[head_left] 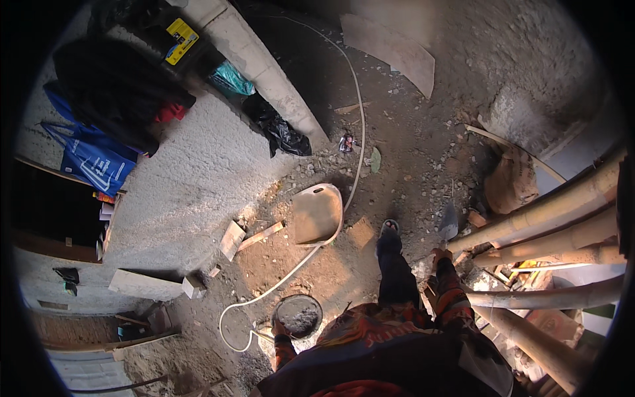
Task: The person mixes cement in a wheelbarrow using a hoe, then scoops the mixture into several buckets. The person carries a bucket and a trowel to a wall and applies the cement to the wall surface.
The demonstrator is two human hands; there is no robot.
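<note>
A round dark bucket (320,320) with grey, mortar-like stuff inside stands on the ground at the lower middle. My left hand (280,328) is at its left rim, fingers closed over the edge. To the right, my right hand (439,255) is closed round the handle of a trowel (449,223), whose grey pointed blade reaches away from me over the dirt. My foot (390,227) in an open shoe stands between the two hands.
A pale hose (360,132) curves across the dirt floor past a cut-open plastic container (317,215). Thick bamboo poles (549,205) crowd the right side. Wood offcuts (261,236) lie left of the container. Bags, including a blue one (99,162), hang on the left wall.
</note>
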